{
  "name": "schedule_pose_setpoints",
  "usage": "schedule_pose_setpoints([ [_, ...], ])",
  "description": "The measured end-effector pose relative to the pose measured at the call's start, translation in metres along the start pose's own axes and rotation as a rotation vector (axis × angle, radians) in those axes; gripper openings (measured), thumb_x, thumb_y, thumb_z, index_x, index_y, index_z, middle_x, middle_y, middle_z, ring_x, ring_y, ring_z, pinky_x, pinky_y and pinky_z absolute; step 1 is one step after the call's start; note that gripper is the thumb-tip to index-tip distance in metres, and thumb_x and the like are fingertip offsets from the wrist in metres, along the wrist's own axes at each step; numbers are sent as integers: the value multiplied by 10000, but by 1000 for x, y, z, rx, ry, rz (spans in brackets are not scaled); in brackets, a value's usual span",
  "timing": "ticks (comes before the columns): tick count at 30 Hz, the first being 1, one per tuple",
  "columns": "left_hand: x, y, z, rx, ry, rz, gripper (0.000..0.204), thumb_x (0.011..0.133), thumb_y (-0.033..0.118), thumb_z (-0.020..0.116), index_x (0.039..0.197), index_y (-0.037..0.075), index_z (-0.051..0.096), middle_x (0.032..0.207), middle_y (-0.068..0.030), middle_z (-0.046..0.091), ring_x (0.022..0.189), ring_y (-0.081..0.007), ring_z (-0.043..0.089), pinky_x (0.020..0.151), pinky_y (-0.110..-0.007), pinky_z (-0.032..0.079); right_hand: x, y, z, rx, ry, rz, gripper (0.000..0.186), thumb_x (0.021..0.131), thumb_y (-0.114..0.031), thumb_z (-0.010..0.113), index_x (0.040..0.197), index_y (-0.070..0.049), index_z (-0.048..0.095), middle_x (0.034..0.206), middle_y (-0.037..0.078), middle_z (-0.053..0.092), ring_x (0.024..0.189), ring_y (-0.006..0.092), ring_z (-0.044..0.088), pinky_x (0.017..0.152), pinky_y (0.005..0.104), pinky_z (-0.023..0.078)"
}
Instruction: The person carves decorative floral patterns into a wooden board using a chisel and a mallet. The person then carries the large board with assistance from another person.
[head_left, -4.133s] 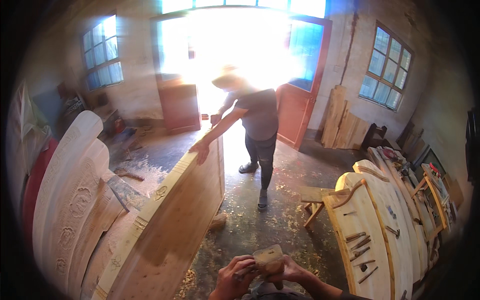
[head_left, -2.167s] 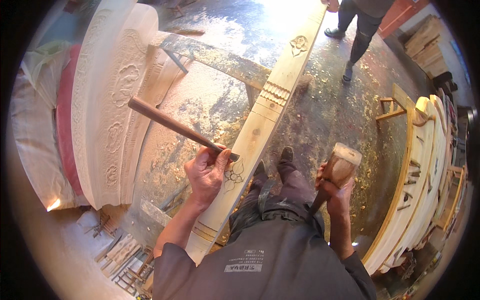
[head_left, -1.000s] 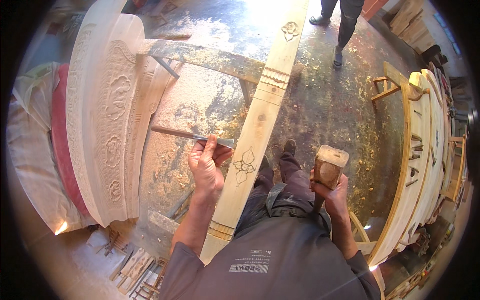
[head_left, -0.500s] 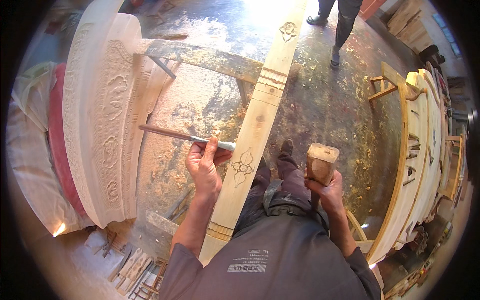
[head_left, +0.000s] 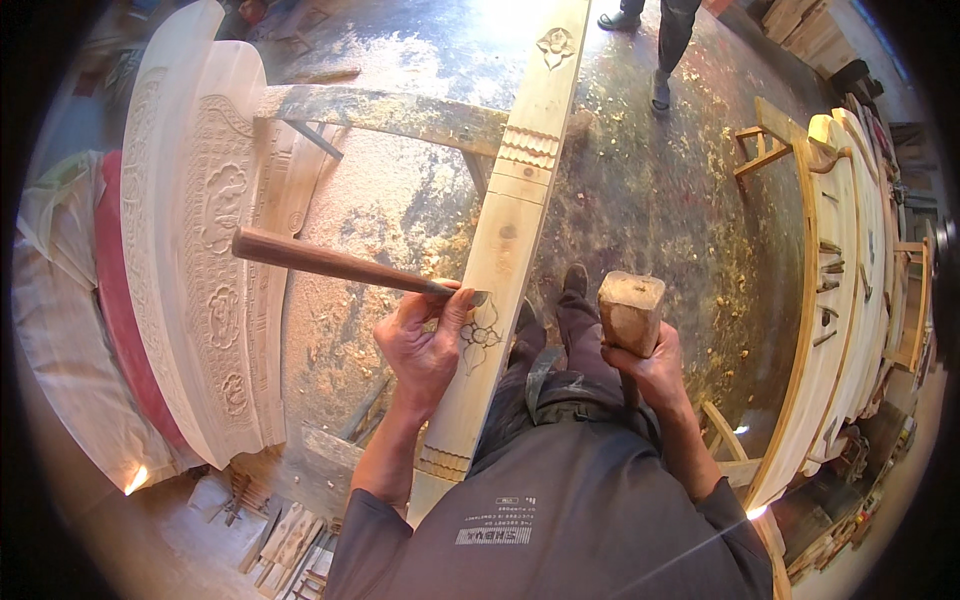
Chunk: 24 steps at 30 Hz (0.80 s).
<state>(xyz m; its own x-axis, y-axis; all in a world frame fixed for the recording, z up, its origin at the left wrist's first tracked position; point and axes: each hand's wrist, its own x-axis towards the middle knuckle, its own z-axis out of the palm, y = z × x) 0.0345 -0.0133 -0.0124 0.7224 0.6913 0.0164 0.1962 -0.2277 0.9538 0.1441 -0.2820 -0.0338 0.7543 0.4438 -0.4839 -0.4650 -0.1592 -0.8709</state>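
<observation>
My left hand (head_left: 420, 355) grips a chisel (head_left: 335, 265) with a long dark wooden handle. The handle lies out to the left, and the metal tip is at the upper part of a drawn flower (head_left: 482, 340) on a long pale plank (head_left: 510, 235). Farther along the plank are wavy carved bands and a carved flower (head_left: 555, 45). To the right of the plank my right hand (head_left: 648, 365) is closed round a wooden mallet (head_left: 630, 305), its block head upward above my thighs and its shaft pointing down.
Large carved boards (head_left: 185, 220) lean at the left beside red and pale cloth. A trestle (head_left: 360, 105) runs behind the plank. At the right are curved boards (head_left: 800, 390) with several tools on them and a wooden stool (head_left: 760, 150). A person's legs (head_left: 670, 40) stand at the back.
The chisel has turned, its tip now farther right on the drawn flower rather than at the plank's left edge. The mallet has shifted slightly left and up. The person at the back appears higher in view.
</observation>
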Motion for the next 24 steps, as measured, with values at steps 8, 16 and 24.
schedule_pose_setpoints([
  [8,7,2,-4,141,-69,76,104,959,-13,760,1061,-25,748,879,-78,769,818,-108,729,724,-280,644,0,8,-9,-28,-24,47,423,767,69,823,1167,2,706,1089,42,757,1000,128,695,907,314,560],
  [16,9,5,-2,235,-71,159,81,950,-12,768,1029,-23,760,815,-75,768,762,-114,743,685,-273,637,1,4,-4,-16,-10,7,295,783,80,799,1055,-3,719,958,37,742,869,126,704,784,296,578],
  [24,8,2,-3,304,-57,253,111,943,31,794,1038,-18,766,769,-82,768,720,-130,755,656,-264,606,1,1,-2,-11,-21,6,295,779,76,808,1049,-9,729,947,34,751,868,121,706,785,296,579],
])
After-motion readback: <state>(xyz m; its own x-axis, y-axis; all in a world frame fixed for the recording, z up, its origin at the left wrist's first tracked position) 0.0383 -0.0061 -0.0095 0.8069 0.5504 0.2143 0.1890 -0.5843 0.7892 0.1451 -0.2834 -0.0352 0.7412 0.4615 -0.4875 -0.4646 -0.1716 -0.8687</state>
